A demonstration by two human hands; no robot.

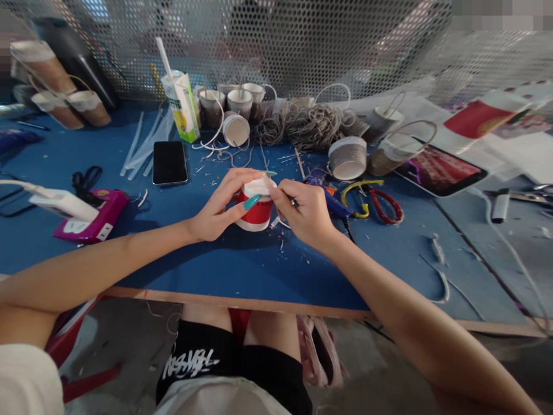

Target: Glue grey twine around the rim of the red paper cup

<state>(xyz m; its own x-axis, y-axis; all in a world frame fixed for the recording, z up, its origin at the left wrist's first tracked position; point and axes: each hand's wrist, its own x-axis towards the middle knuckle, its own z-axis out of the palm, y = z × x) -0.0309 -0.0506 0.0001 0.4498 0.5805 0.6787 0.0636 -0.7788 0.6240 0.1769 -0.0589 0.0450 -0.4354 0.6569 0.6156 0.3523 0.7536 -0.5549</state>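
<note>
Cup (256, 217), smooth, rounded and banded red and white, is being held between both hands over the front part of the blue tabletop (259, 271), its long axis running roughly vertical; which end is the mouth I cannot tell. The left hand (222, 206) is gripping it, thumb pressing the side. The right hand (305, 210) is curling against the white top; its exact grip I cannot tell. Behind, coarse grey twine (318, 124) is lying tangled before a perforated screen (302, 46).
</note>
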